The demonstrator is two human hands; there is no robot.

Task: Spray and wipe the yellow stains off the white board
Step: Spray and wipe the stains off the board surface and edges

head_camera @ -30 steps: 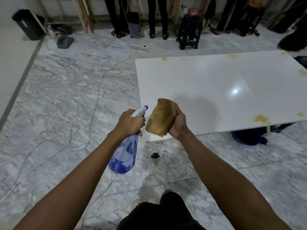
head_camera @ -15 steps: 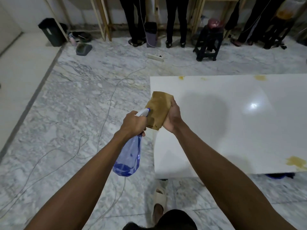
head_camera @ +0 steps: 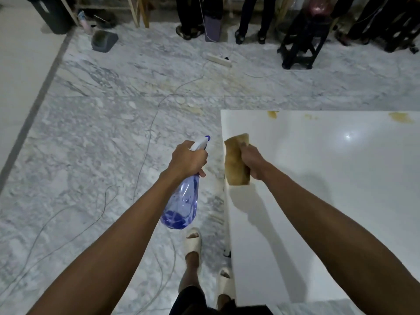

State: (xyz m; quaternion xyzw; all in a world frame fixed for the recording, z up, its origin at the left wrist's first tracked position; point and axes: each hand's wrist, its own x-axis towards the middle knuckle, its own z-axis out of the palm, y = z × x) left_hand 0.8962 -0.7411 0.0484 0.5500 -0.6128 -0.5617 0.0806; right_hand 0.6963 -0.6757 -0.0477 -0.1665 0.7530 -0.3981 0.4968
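Observation:
The glossy white board point(head_camera: 336, 183) fills the right half of the view, with yellow stains point(head_camera: 400, 117) along its far edge. My left hand point(head_camera: 187, 159) grips a clear blue spray bottle point(head_camera: 181, 205) by its white trigger head, held over the floor just left of the board's edge. My right hand point(head_camera: 252, 161) holds a folded brown cloth point(head_camera: 236, 162) above the board's left edge, a little off the surface.
Marble floor point(head_camera: 95, 155) with thin cables point(head_camera: 147, 142) trailing across it on the left. A power strip point(head_camera: 219, 60), a black stool point(head_camera: 300, 44) and several people's legs stand at the far side. My feet in white slippers point(head_camera: 193, 242) are beside the board's left edge.
I have stepped closer along the board's left edge. My hands moved apart: the cloth now hangs over the board, the bottle stays over the floor.

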